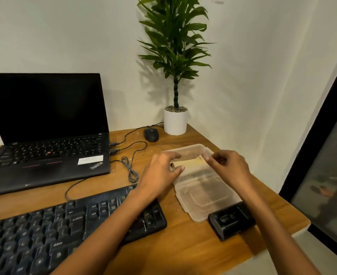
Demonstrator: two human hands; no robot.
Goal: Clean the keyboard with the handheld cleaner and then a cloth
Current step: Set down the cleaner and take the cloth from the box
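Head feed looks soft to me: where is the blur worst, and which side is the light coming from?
Head view: blur is worst on the keyboard at lower left, legends smeared; the left hand and right hand at the cloth are sharper. Head view: the plant casts its shadow leftward on the wall, suggesting light from the right; wide-angle bending curves the window frame.

I am watching two bare arms through the head camera. The left hand and the right hand are both showing uncovered, and the left forearm and the right forearm are showing uncovered as far as the picture's lower edge. The nail on the left thumb is showing short and trimmed.
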